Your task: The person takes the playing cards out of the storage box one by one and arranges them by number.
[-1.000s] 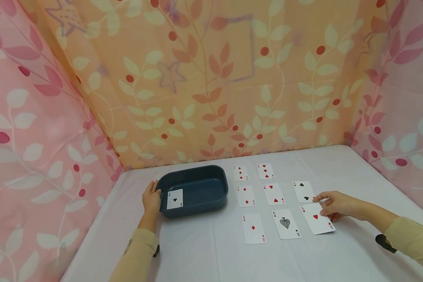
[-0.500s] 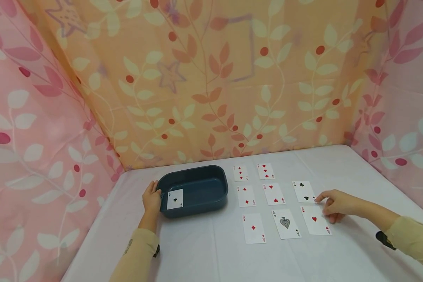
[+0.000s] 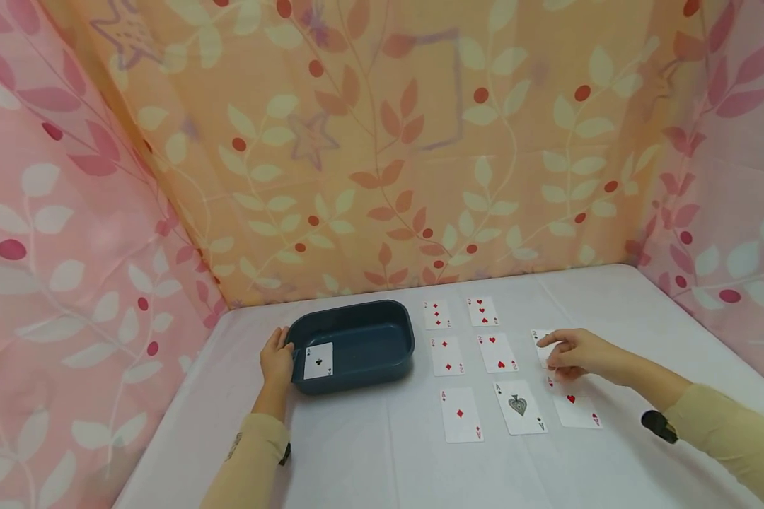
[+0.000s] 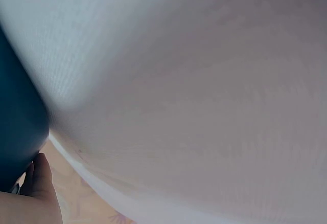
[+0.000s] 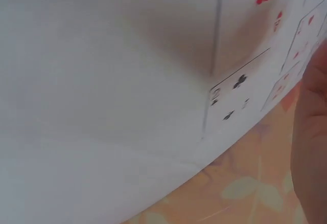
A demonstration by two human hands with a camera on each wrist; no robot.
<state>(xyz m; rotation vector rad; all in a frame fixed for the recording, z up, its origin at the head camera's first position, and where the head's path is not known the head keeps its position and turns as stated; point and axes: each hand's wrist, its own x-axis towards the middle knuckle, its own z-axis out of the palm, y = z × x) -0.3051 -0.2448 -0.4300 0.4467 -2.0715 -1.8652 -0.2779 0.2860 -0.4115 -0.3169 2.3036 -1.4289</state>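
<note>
At the left end of a dark blue plastic tray (image 3: 382, 364), my left hand (image 3: 276, 362) grips the wall, thumb on the rim. An ace of clubs (image 3: 319, 361) lies inside that end. My right hand (image 3: 579, 355) is over the cards on the right, fingers loosely bent, nothing held. It partly covers the two of clubs (image 3: 541, 341) in the head view; the right wrist view shows this two of clubs (image 5: 235, 96) lying flat, apart from the hand. Just below the hand lies the ace of hearts (image 3: 576, 410), its top edge partly hidden.
Left of the right hand, an ace of spades (image 3: 519, 408), ace of diamonds (image 3: 461, 416), two of hearts (image 3: 498, 353) and two of diamonds (image 3: 447, 356) lie face up. Behind them are the three of diamonds (image 3: 437, 315) and three of hearts (image 3: 482, 312). Patterned curtains (image 3: 369, 141) enclose the white table (image 3: 344, 452).
My right hand has let go of the ace of hearts, which now lies flat. The hand has then moved left and up, over the two of clubs. The left hand has stayed on the tray.
</note>
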